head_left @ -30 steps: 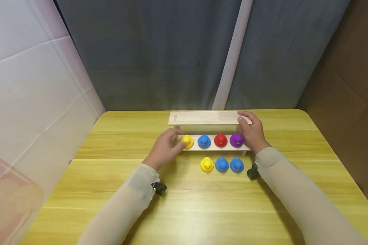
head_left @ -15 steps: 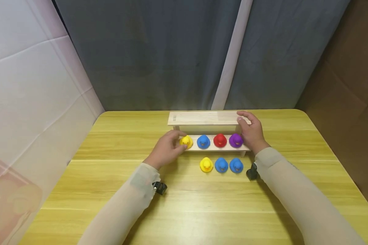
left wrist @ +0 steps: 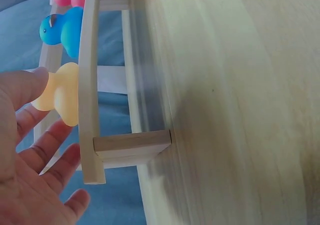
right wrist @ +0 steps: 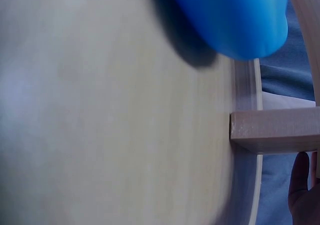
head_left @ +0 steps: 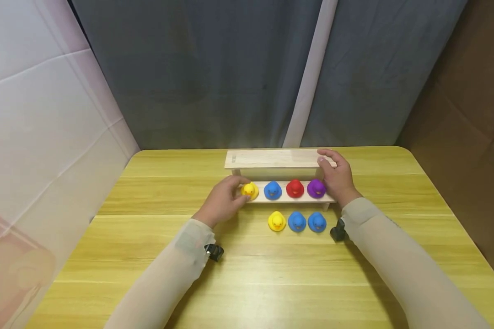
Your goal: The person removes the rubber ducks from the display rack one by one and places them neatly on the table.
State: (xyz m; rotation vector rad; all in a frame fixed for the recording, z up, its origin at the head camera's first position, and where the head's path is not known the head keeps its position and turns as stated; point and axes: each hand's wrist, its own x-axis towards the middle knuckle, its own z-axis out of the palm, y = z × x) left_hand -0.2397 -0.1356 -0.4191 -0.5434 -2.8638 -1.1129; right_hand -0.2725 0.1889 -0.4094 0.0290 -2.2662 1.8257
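In the head view, a two-tier wooden stand [head_left: 271,159] has a row of rubber ducks on its lower step. My left hand [head_left: 224,198] pinches the yellow rubber duck [head_left: 250,190] at the left end of that step, thumb in front and fingers behind. The left wrist view shows the thumb [left wrist: 32,85] against this duck [left wrist: 65,92], which sits on the board. My right hand [head_left: 340,178] grips the right end of the stand, thumb and index finger at the upper board. Beside it on the lower step is a purple duck [head_left: 316,188].
A blue duck [head_left: 273,190] and a red duck [head_left: 295,188] also stand on the lower step. In front of the stand, a yellow duck [head_left: 276,221] and two blue ducks, one nearer the middle [head_left: 297,221], line up on the wooden table [head_left: 271,283]. A grey curtain [head_left: 197,82] hangs behind.
My left fingers have closed in slightly around the yellow duck on the step. The right hand stays at the stand's right end, and the ducks keep their places.
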